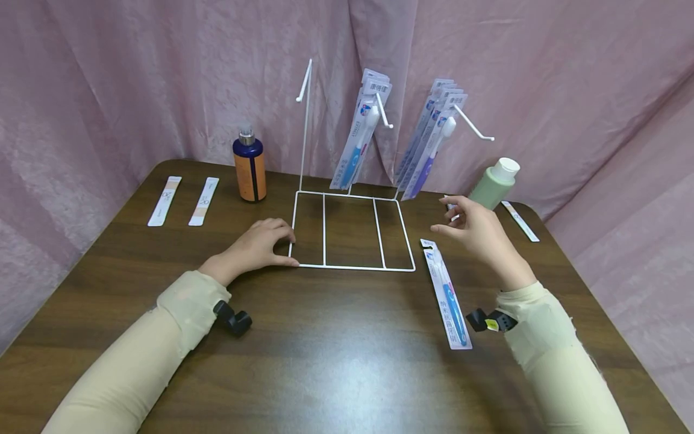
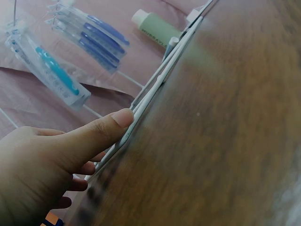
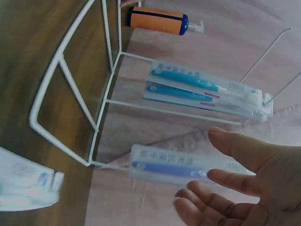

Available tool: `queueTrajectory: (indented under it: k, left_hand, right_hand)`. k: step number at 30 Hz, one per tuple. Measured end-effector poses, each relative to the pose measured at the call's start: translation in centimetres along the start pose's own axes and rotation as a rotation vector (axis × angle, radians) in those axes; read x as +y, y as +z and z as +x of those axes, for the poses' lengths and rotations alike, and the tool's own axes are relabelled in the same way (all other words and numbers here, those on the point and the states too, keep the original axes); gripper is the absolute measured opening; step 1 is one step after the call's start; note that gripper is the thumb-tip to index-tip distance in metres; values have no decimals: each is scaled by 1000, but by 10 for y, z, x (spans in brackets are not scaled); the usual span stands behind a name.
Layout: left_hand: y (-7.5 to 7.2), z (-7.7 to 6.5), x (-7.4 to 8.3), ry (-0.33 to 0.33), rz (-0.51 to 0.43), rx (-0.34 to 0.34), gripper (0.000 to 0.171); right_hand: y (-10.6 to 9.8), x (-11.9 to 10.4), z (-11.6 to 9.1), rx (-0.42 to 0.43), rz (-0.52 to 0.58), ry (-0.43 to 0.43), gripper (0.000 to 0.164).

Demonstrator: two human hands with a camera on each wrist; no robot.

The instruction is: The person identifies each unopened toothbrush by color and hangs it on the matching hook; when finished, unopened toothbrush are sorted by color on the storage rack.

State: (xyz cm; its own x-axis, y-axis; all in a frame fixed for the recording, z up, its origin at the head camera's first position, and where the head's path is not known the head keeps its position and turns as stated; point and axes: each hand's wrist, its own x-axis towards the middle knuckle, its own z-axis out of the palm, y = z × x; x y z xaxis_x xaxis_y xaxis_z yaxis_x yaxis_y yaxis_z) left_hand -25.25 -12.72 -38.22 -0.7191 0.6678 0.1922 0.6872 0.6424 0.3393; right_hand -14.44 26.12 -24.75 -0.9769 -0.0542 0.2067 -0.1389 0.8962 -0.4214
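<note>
A white wire display rack (image 1: 353,268) stands mid-table with three hooks. My left hand (image 1: 260,244) holds the front left corner of its base, the thumb (image 2: 101,134) on the wire. Packaged toothbrushes with blue handles (image 1: 355,141) hang from the middle hook, and packs with purple handles (image 1: 428,150) from the right one. On the left hook (image 1: 305,81) nothing hangs. My right hand (image 1: 477,229) is in the air right of the rack, fingers loosely bent, holding nothing. Below it a single packaged toothbrush (image 1: 447,295) with a blue handle lies on the table.
An orange and dark blue pump bottle (image 1: 250,166) stands back left, beside two white sachets, one outer (image 1: 165,201) and one inner (image 1: 203,201). A green bottle (image 1: 493,184) and another sachet (image 1: 520,221) are at the back right. Pink curtain (image 1: 217,78) hangs behind.
</note>
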Motion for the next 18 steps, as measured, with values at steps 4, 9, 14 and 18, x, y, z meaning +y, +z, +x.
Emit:
queueTrajectory:
  k: [4,9,14,18]
  left_hand:
    - [0,0,2,8,0,5,51]
    - [0,1,1,-6,5,0,52]
    - [0,1,0,-10,11,-10,53]
    - [-1,1,1,-10,12,-12,53]
  right_hand:
    - [3,15,-19,-45,-18,30,51]
    - [12,34,-37,-83,-45,59,53]
    - [25,46,-49,-136,-57,99,54]
    - [35,53,-54,-177,-63,130,55]
